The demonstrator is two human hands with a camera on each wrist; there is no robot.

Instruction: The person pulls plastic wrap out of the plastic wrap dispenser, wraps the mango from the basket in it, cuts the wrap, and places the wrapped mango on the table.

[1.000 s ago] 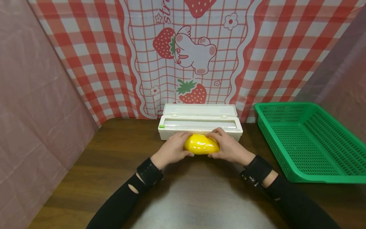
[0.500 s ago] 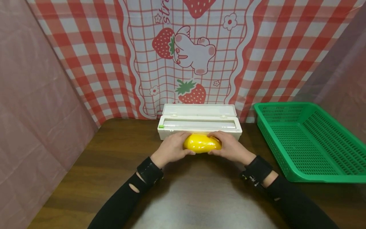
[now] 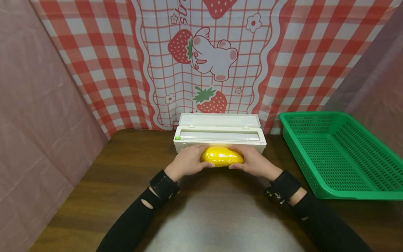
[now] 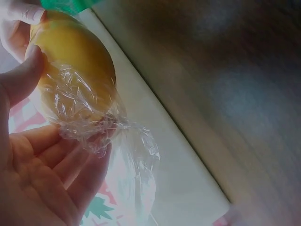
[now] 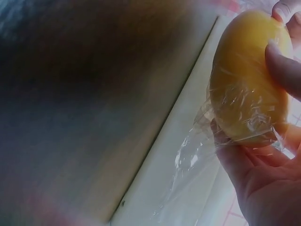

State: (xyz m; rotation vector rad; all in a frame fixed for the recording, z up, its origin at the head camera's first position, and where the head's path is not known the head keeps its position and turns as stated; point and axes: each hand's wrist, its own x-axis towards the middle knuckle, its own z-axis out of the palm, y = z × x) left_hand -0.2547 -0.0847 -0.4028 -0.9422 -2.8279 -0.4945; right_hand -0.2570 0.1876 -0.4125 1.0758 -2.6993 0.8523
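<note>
A smooth yellow mango (image 3: 222,156) is held between both hands, in front of a white cling film dispenser (image 3: 220,135) with its lid raised. Clear cling film (image 4: 75,94) covers part of the fruit and bunches at its end near the left fingers. My left hand (image 3: 189,160) grips one end, thumb on the near side and fingers curled behind. At the other end my right hand (image 3: 254,161) grips in the same way. In the right wrist view, loose film (image 5: 188,155) trails from the mango past the dispenser's front wall.
A green plastic basket (image 3: 302,171) stands on the right of the brown wooden table (image 3: 104,196). A red-and-white checked cloth (image 3: 113,70) with strawberries hangs behind the dispenser. A small green slider (image 3: 177,138) sits at the dispenser's left end.
The right hand's raised index finger has come down onto the mango. The mango has turned slightly and lies more level between the hands; both hands stay at nearly the same spot.
</note>
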